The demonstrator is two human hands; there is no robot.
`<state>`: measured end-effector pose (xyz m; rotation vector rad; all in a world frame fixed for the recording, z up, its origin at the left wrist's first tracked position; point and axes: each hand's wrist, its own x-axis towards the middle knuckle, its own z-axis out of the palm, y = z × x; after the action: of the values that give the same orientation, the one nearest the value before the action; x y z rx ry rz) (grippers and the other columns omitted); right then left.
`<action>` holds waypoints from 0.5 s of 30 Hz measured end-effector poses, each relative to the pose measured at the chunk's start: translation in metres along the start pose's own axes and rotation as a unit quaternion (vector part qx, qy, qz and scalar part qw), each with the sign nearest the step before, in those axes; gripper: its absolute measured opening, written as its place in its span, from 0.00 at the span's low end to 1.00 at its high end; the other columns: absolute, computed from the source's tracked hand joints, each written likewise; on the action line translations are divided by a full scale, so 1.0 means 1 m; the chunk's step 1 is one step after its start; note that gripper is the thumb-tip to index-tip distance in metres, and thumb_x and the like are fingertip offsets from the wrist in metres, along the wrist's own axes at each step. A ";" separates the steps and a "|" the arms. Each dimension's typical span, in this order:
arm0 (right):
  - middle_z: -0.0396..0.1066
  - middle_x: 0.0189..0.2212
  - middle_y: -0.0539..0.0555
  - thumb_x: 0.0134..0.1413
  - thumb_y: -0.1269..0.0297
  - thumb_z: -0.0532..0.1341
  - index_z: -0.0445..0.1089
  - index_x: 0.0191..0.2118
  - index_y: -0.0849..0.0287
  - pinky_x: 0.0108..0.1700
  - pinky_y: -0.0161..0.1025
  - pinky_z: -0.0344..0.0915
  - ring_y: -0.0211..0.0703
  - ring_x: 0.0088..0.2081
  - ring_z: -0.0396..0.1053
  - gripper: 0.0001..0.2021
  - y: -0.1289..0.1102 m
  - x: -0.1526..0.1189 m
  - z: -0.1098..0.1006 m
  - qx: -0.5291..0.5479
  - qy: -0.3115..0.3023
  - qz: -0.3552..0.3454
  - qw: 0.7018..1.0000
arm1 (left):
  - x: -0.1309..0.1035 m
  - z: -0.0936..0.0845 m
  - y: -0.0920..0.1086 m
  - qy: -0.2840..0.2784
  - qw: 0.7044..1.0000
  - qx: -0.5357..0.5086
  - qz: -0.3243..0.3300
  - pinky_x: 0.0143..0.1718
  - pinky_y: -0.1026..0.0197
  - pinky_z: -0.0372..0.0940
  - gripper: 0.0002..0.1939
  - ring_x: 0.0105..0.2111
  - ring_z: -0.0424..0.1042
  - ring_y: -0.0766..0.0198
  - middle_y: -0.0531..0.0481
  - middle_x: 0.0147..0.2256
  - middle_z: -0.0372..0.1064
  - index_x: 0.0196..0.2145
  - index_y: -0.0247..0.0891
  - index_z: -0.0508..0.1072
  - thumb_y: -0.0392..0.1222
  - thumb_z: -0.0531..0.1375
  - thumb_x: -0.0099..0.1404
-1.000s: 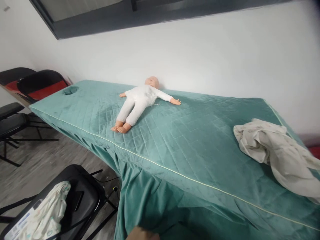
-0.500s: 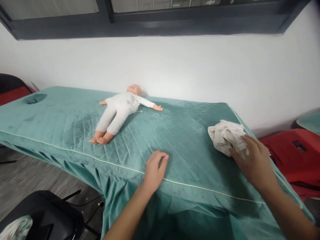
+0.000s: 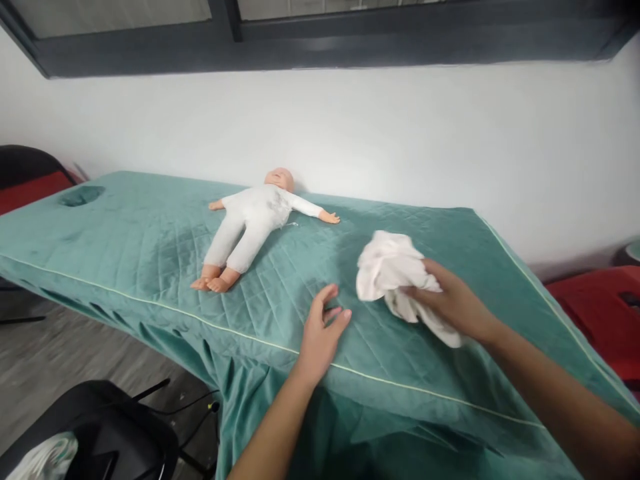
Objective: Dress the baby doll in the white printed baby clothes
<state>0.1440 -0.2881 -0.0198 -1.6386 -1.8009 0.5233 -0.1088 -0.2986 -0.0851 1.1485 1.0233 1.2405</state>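
Head view: the right hand [image 3: 453,300] grips a pale cloth [image 3: 393,267] over a green bed [image 3: 400,347], and the left hand [image 3: 324,333] is open.

The cloth hangs bunched from the right hand's fingers, near the bed's right part; the left hand, its fingers curved and apart with nothing between them, is nearer the front edge, to the left of the cloth. A doll [image 3: 255,213] in white lies on its back farther left, arms spread, head by the wall [image 3: 400,133] and feet toward the front edge. At the lower left stands a black chair [image 3: 110,427] with a patterned cloth [image 3: 45,460] on it.
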 end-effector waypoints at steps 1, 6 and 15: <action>0.75 0.45 0.55 0.57 0.53 0.61 0.69 0.51 0.56 0.48 0.48 0.70 0.53 0.45 0.74 0.18 -0.020 0.002 0.013 0.023 -0.032 -0.023 0.999 | 0.001 -0.002 -0.001 0.013 0.999 -0.046 -0.007 0.58 0.56 0.61 0.30 0.61 0.62 0.54 0.45 0.60 0.63 0.57 0.45 0.66 0.47 0.68 0.58; 0.68 0.56 0.57 0.59 0.64 0.58 0.65 0.56 0.57 0.58 0.50 0.63 0.53 0.56 0.66 0.19 -0.075 0.017 0.052 -0.028 -0.186 -0.172 0.967 | 0.000 -0.011 -0.008 0.062 0.969 -0.240 -0.026 0.59 0.52 0.62 0.33 0.57 0.67 0.53 0.46 0.56 0.68 0.55 0.43 0.65 0.45 0.71 0.53; 0.71 0.50 0.55 0.62 0.66 0.51 0.70 0.49 0.53 0.48 0.45 0.65 0.49 0.50 0.69 0.14 -0.046 0.027 0.021 -0.181 -0.058 -0.236 0.953 | -0.004 -0.016 -0.001 0.085 0.929 -0.351 -0.078 0.58 0.50 0.64 0.26 0.55 0.71 0.51 0.43 0.54 0.71 0.54 0.40 0.69 0.49 0.66 0.60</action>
<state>0.0958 -0.2658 0.0006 -1.3384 -2.3907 0.0734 -0.1247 -0.3014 -0.0890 0.4020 0.6768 1.4271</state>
